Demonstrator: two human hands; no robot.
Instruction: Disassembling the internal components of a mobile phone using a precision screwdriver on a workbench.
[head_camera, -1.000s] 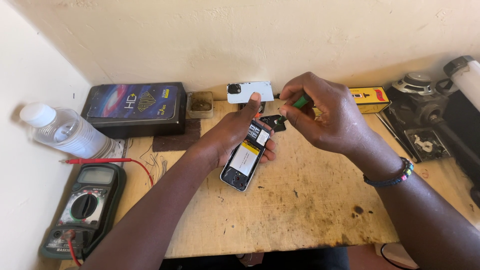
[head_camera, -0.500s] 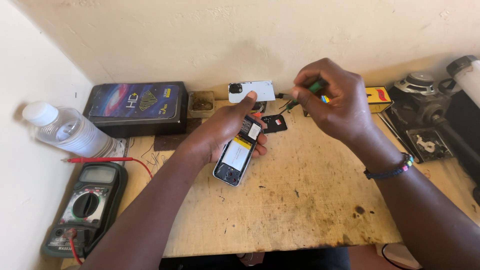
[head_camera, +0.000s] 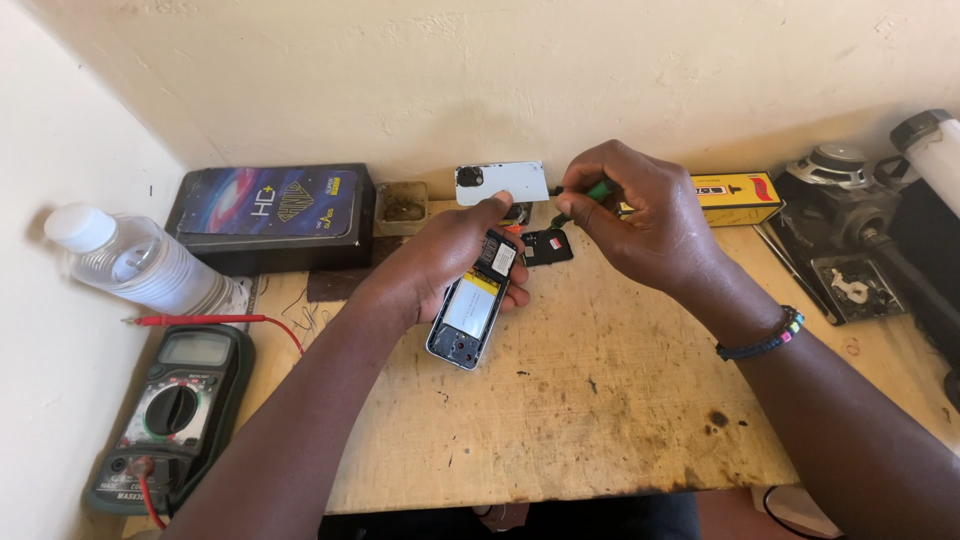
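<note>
Phone (head_camera: 472, 312) already opened at frame centre: back cover (head_camera: 503, 183) off and lying by the wall, battery and board exposed, a small black part (head_camera: 546, 247) removed just beside it. Left hand (head_camera: 450, 258) cradles the phone, fingers curled around it. Right hand (head_camera: 640, 215) pinches a green-handled screwdriver (head_camera: 585, 195) (tip hidden). Board probably still fastened.

Both forearms are reaching toward the far wall. The left hand (head_camera: 455, 255) is gripping, palm down. The right hand (head_camera: 640, 215) is pinching, fingers curled.
</note>
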